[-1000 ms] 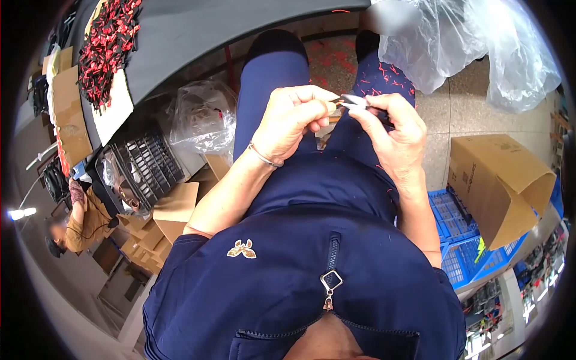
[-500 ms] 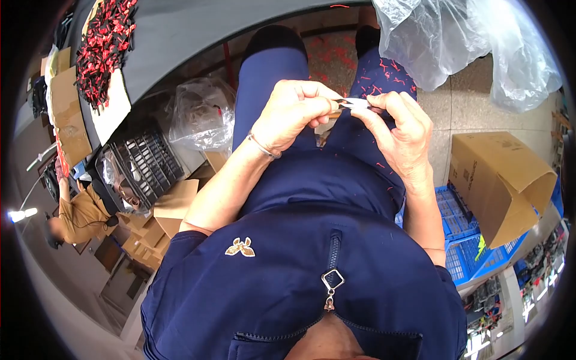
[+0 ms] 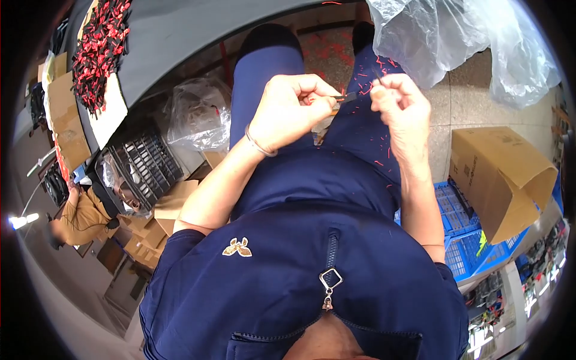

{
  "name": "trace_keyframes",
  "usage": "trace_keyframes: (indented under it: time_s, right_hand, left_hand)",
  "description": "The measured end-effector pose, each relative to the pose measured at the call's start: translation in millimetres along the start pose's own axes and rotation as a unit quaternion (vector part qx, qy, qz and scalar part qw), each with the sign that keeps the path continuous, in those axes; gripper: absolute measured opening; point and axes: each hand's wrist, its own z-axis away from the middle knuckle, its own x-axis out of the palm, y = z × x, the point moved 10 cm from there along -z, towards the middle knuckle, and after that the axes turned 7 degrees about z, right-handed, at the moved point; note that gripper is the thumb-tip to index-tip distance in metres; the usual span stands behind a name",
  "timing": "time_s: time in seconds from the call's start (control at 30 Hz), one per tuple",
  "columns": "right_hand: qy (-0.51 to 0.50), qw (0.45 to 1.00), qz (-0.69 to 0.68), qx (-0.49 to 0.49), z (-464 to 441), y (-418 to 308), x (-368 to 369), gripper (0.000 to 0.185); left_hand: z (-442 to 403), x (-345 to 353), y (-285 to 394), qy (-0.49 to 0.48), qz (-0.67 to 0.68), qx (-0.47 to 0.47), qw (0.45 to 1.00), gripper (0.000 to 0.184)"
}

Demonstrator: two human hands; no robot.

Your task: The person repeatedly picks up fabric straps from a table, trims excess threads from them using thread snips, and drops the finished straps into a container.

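Observation:
My left hand is closed in a pinch above my lap, gripping a small flat black piece with a touch of red by the fingertips. A short gap to the right, my right hand is also closed. A thin dark strip sticks up from its fingertips; its kind is too small to make out. Red thread scraps lie scattered over my dark blue trousers.
At upper left a heap of small black and red pieces lies on cardboard by the dark tabletop. Clear plastic bags hang at upper right. A cardboard box stands over blue crates. Far left, another person bends.
My hands have drawn apart; the pale piece between them no longer shows. The black piece now stands out from my left fingertips, and a dark strip rises from my right.

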Motion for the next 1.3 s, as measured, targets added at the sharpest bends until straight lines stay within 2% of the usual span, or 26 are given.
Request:
trace_keyframes:
  time_s: [0.07,0.1,0.13,0.2,0.3,0.33,0.37,0.4,0.43,0.53,0.67,0.73,0.83,0.9,0.93,0.97,1.1,1.3]
  right_hand:
    - [-0.045,0.994,-0.085,0.049,1.6,11.8,14.5,0.02]
    - [-0.062,0.991,-0.104,0.058,2.2,12.4,22.5,0.02]
    - [-0.062,0.989,-0.107,0.079,4.1,11.3,28.7,0.019]
    - [-0.092,0.99,-0.074,0.073,2.5,17.6,33.7,0.016]
    - [-0.083,0.996,-0.027,0.01,1.2,5.9,31.6,0.013]
    - [-0.077,0.997,-0.011,-0.02,0.3,1.4,30.0,0.013]
    - [-0.071,0.996,0.005,-0.05,-0.5,-2.0,28.4,0.013]
    - [-0.065,0.994,0.02,-0.08,-0.2,-6.4,27.0,0.013]
    - [-0.067,0.994,0.027,-0.083,0.2,-7.2,27.3,0.013]
    - [-0.047,0.994,0.047,-0.085,-0.2,-9.1,22.0,0.013]
    - [0.065,0.996,0.029,-0.055,-9.0,-0.5,-5.7,0.02]
    - [0.115,0.986,0.075,-0.093,-3.6,-15.7,-13.3,0.023]
    - [0.111,0.986,0.076,-0.101,11.8,-32.6,-8.7,0.024]
    - [0.096,0.968,0.176,-0.153,18.6,-33.6,-8.0,0.024]
    - [0.088,0.954,0.226,-0.179,20.7,-35.4,-5.2,0.025]
    - [0.107,0.909,0.31,-0.257,26.3,-50.4,-0.3,0.024]
    - [0.118,0.833,0.415,-0.345,32.2,-61.9,8.9,0.025]
    - [0.107,0.825,0.424,-0.356,32.3,-56.0,13.7,0.025]
  left_hand:
    - [8.1,4.4,18.0,0.036,-0.111,0.108,0.987,0.015]
    - [18.3,12.4,45.7,0.064,-0.215,0.253,0.941,0.015]
    - [28.0,19.1,58.2,0.074,-0.273,0.35,0.893,0.019]
    - [36.9,26.0,58.0,0.088,-0.337,0.391,0.852,0.021]
    - [35.4,17.7,57.8,0.099,-0.271,0.342,0.894,0.019]
    - [26.4,9.0,41.9,0.089,-0.154,0.25,0.952,0.017]
    - [20.6,5.5,21.6,0.077,-0.033,0.152,0.985,0.015]
    - [17.5,7.0,-1.0,0.064,0.089,0.05,0.993,0.014]
    - [15.0,9.7,-12.7,0.027,0.135,-0.002,0.99,0.014]
    - [13.9,9.3,-22.9,0.024,0.187,-0.065,0.98,0.013]
    - [12.8,10.3,-32.4,0.024,0.284,-0.081,0.955,0.013]
    - [11.9,10.7,-34.9,0.018,0.322,-0.08,0.943,0.014]
    - [10.3,9.9,-35.3,0.027,0.323,-0.063,0.944,0.016]
    - [9.7,10.4,-33.1,0.044,0.294,-0.066,0.952,0.017]
    - [9.6,9.7,-32.5,0.052,0.28,-0.068,0.956,0.018]
    - [9.0,8.9,-31.6,0.055,0.272,-0.061,0.959,0.019]
    - [9.4,8.8,-27.7,0.05,0.259,-0.053,0.963,0.02]
    - [7.8,8.5,-31.7,0.044,0.288,-0.051,0.955,0.018]
